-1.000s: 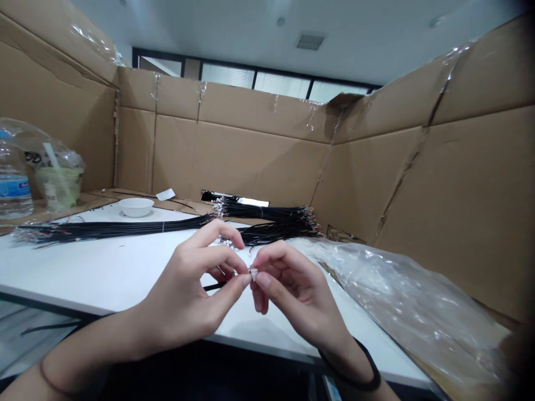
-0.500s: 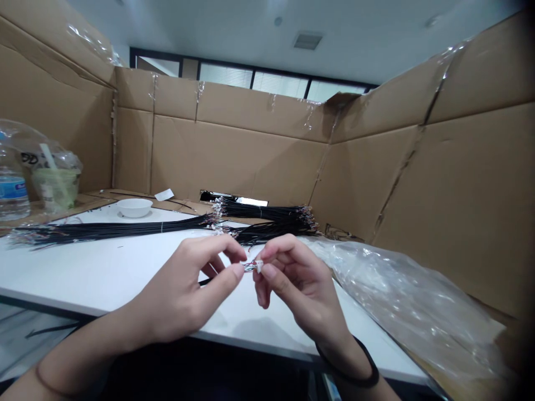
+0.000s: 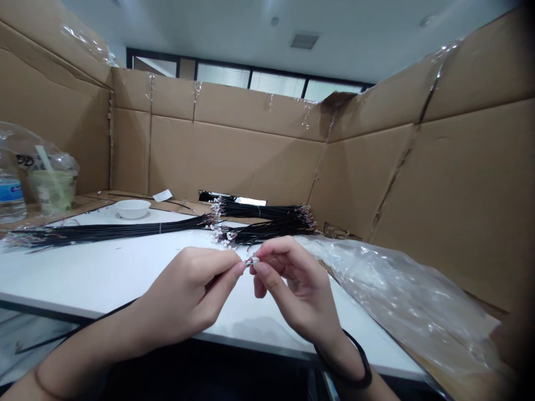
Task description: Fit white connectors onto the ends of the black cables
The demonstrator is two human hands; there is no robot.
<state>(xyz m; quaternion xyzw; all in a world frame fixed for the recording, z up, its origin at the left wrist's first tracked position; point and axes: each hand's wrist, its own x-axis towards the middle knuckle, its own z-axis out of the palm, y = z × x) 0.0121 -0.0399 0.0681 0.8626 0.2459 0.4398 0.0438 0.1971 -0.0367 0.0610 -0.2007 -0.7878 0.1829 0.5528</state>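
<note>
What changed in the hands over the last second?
The left hand curled its fingers in and closed toward the right hand, both now pinching the small white connector, whose black wire trails lower left. The wire bundles, white bowl and plastic bag stayed put.

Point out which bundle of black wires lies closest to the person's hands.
The front bundle, just beyond the left hand and right hand; the long bundle stretches away leftward, and the third bundle lies farther back.
</note>
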